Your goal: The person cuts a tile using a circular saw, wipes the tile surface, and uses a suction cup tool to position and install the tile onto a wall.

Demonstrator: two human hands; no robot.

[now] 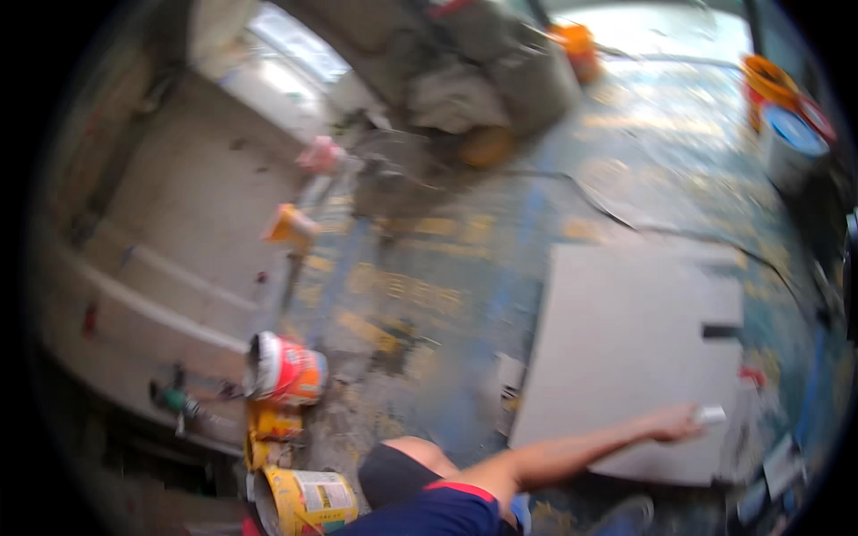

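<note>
My left arm, in a dark blue sleeve with a red cuff, stretches across to the right over a large pale board [635, 339] lying on the floor. My left hand [677, 423] is closed around a small white object [711, 415] near the board's right edge; motion blur hides its kind. A bent knee [418, 457] with dark cloth shows beside the sleeve. My right hand is out of the picture.
A red-and-white bucket [299, 371] and a yellow bucket [308, 502] stand at the left. More buckets, one with a blue lid [795, 131], sit at the far right. A dark cable [603, 210] crosses the floor sheeting beyond the board. Grey sacks [527, 76] are piled at the back.
</note>
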